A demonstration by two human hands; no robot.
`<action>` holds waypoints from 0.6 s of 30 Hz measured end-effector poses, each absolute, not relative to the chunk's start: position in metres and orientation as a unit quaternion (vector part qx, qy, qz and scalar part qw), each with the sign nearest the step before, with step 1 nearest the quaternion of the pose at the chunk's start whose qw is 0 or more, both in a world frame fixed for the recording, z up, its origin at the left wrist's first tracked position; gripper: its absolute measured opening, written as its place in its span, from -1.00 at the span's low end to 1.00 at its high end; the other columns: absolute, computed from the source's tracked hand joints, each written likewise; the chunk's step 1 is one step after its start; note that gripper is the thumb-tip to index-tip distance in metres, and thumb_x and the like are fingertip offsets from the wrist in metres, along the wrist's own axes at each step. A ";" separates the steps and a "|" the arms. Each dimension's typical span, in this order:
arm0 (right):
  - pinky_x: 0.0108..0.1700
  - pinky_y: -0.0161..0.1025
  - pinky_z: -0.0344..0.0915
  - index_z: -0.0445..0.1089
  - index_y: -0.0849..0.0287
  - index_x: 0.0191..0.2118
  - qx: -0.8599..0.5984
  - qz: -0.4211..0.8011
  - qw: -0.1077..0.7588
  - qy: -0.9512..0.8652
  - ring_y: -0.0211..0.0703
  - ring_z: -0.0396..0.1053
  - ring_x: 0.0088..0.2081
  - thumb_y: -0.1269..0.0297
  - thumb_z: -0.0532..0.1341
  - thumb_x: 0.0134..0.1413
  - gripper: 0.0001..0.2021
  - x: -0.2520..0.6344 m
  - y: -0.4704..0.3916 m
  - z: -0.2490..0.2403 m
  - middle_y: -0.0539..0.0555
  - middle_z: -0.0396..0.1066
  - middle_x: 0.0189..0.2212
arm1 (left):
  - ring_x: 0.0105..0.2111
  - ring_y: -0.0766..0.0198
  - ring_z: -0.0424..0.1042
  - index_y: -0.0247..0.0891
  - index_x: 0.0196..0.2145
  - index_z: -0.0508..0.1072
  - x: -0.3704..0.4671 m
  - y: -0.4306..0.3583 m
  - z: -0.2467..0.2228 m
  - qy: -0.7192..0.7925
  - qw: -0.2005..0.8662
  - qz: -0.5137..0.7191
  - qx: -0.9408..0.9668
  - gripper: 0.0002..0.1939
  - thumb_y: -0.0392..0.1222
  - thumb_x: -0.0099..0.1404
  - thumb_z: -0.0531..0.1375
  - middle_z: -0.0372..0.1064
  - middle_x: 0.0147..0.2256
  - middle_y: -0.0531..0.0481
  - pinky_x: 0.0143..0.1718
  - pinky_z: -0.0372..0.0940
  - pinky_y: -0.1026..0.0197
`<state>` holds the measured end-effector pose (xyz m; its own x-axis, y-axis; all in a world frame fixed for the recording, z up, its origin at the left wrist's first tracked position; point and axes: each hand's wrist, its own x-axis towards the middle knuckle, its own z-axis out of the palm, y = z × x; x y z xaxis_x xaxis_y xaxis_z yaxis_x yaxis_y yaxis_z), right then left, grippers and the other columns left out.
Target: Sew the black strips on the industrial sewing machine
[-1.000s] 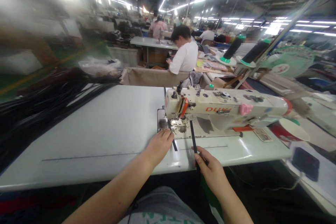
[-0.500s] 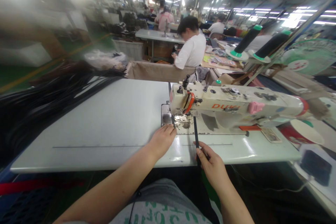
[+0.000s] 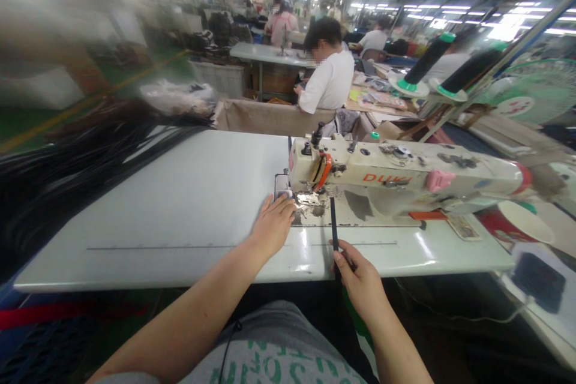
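A narrow black strap (image 3: 333, 222) stands out from my right hand (image 3: 360, 270), pinched between thumb and fingers at the table's front edge. Its far end lies on the bed of the white sewing machine (image 3: 405, 171), right of the needle area; the lower part drops past the edge. My left hand (image 3: 273, 225) rests palm down left of the needle plate (image 3: 309, 199), fingers stretched forward and slightly apart over the metal slide plate. I see nothing held in it, though what lies under the fingertips is hidden.
Long black straps (image 3: 112, 162) are heaped along the left side of the white table (image 3: 180, 204). Black thread cones (image 3: 425, 63) stand behind the machine at right, near a green fan (image 3: 535, 93). Beyond a fabric-lined bin (image 3: 261, 119) sits a co-worker (image 3: 330, 75).
My left hand has shifted slightly left and forward, and its fingers have spread from a closer bunch. The right hand keeps its pinch on the strap, almost in the same place.
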<state>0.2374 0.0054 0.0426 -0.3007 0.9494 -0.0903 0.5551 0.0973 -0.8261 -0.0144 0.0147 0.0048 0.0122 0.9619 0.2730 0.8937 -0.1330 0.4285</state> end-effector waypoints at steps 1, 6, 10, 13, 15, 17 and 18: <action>-0.36 -0.21 0.38 0.51 0.18 0.04 -0.537 0.402 0.246 -0.700 -0.10 0.42 -0.45 -0.08 0.13 0.27 -0.52 0.237 0.005 0.042 0.04 0.48 -0.48 | 0.37 0.09 0.20 -0.16 0.08 0.45 -0.015 0.015 0.005 0.657 0.075 0.252 0.707 -0.71 -0.29 0.48 0.05 0.39 0.24 -0.07 0.47 -0.11 -0.23; -0.17 -0.17 0.43 0.52 0.18 0.01 -0.517 0.393 0.257 -0.716 -0.05 0.49 -0.33 -0.02 0.12 0.29 -0.57 0.232 0.002 0.040 0.07 0.53 -0.42 | 0.37 0.09 0.19 -0.13 0.04 0.47 -0.019 0.017 0.001 0.660 0.111 0.276 0.690 -0.73 -0.26 0.49 0.04 0.40 0.24 -0.03 0.45 -0.04 -0.22; -0.12 -0.17 0.43 0.47 0.22 0.12 -0.503 0.382 0.244 -0.736 -0.06 0.49 -0.30 0.03 0.10 0.31 -0.54 0.226 -0.006 0.037 0.08 0.53 -0.39 | 0.34 0.03 0.23 -0.20 0.08 0.46 -0.031 0.034 -0.004 0.681 0.122 0.301 0.657 -0.68 -0.29 0.39 0.14 0.38 0.23 -0.12 0.41 0.10 -0.14; -0.13 -0.21 0.41 0.36 0.18 0.27 -0.481 0.386 0.217 -0.757 -0.11 0.49 -0.30 0.11 0.07 0.34 -0.51 0.219 -0.014 0.036 0.06 0.54 -0.34 | 0.34 -0.04 0.21 -0.24 0.16 0.42 -0.044 0.058 -0.006 0.700 0.127 0.275 0.647 -0.57 -0.31 0.34 0.16 0.35 0.26 -0.18 0.40 0.11 -0.16; -0.14 -0.22 0.40 0.26 0.14 0.35 -0.468 0.389 0.201 -0.768 -0.13 0.49 -0.30 0.16 0.06 0.34 -0.47 0.213 -0.017 0.037 0.05 0.54 -0.31 | 0.37 -0.06 0.17 -0.25 0.19 0.42 -0.051 0.077 -0.004 0.703 0.133 0.253 0.651 -0.55 -0.30 0.36 0.14 0.31 0.28 -0.19 0.40 0.09 -0.18; -0.14 -0.22 0.40 0.23 0.12 0.38 -0.463 0.388 0.194 -0.773 -0.11 0.50 -0.28 0.20 0.05 0.34 -0.46 0.209 -0.018 0.038 0.06 0.54 -0.28 | 0.39 -0.06 0.13 -0.24 0.21 0.42 -0.055 0.095 -0.002 0.700 0.137 0.241 0.658 -0.54 -0.28 0.38 0.12 0.29 0.31 -0.18 0.40 0.08 -0.19; -0.13 -0.21 0.41 0.24 0.11 0.38 -0.461 0.388 0.191 -0.775 -0.10 0.51 -0.26 0.21 0.04 0.34 -0.47 0.207 -0.018 0.039 0.07 0.55 -0.27 | 0.39 -0.07 0.13 -0.22 0.23 0.41 -0.057 0.102 -0.001 0.698 0.138 0.240 0.661 -0.53 -0.26 0.39 0.12 0.28 0.32 -0.16 0.40 0.08 -0.18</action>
